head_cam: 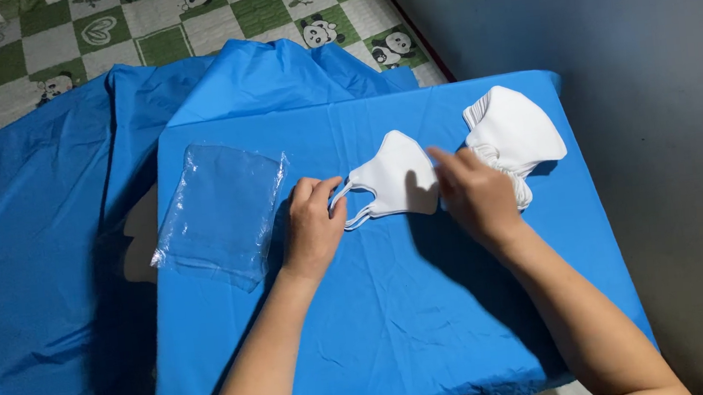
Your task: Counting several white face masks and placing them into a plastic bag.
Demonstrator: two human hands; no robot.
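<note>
A single white face mask (397, 180) lies flat on the blue-covered table (398, 322). My left hand (313, 227) pinches the mask's ear loops at its left end. My right hand (473, 194) presses its fingertips on the mask's right edge. Just right of that hand sits a stack of several white masks (513, 135), touching the back of my fingers. A clear plastic bag (220, 210) lies flat to the left of my left hand, apart from it.
The blue cloth (41, 270) spills off the table's left side onto a green and white patterned mat (120, 26). A grey wall (661, 107) runs along the right. The table's near edge lies close to my forearms.
</note>
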